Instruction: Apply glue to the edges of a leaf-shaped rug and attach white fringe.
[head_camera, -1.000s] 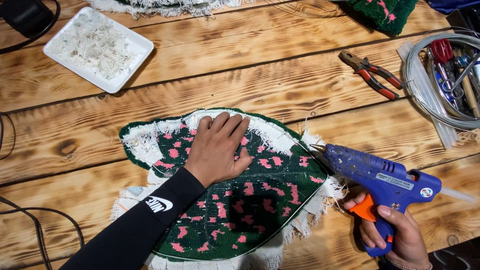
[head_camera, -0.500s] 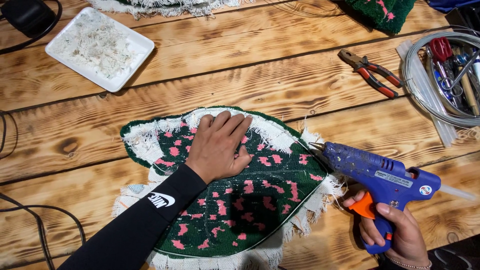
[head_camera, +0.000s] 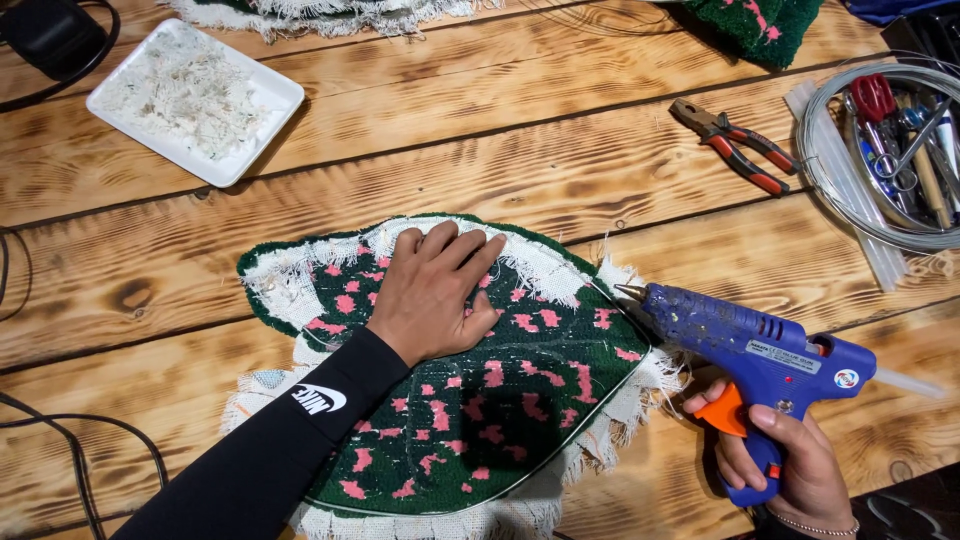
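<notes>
Pressing flat on the leaf-shaped tufted piece (head_camera: 470, 400), the left hand (head_camera: 432, 295) is spread wide, fingers (head_camera: 470, 250) fanned toward 1 o'clock over the folded white backing edge. The piece lies face-down at centre of the wooden table (head_camera: 500, 130), green with pink flecks, frayed cloth around its rim. At 4 o'clock the right hand (head_camera: 785, 455) is closed around the grip of the blue glue gun (head_camera: 745, 345), one finger on the orange trigger; the nozzle sits just beside the fringe at the piece's 3 o'clock edge.

Risks judged:
- Hot glue may be strung onto the fringe, since the nozzle hangs so close.
- Fingertips could be burned if glue is laid near the pressed fold.
- The fold may spring up if pressure is lifted early.

Pliers (head_camera: 735, 145) and a white tray (head_camera: 195, 95) lie well apart.
</notes>
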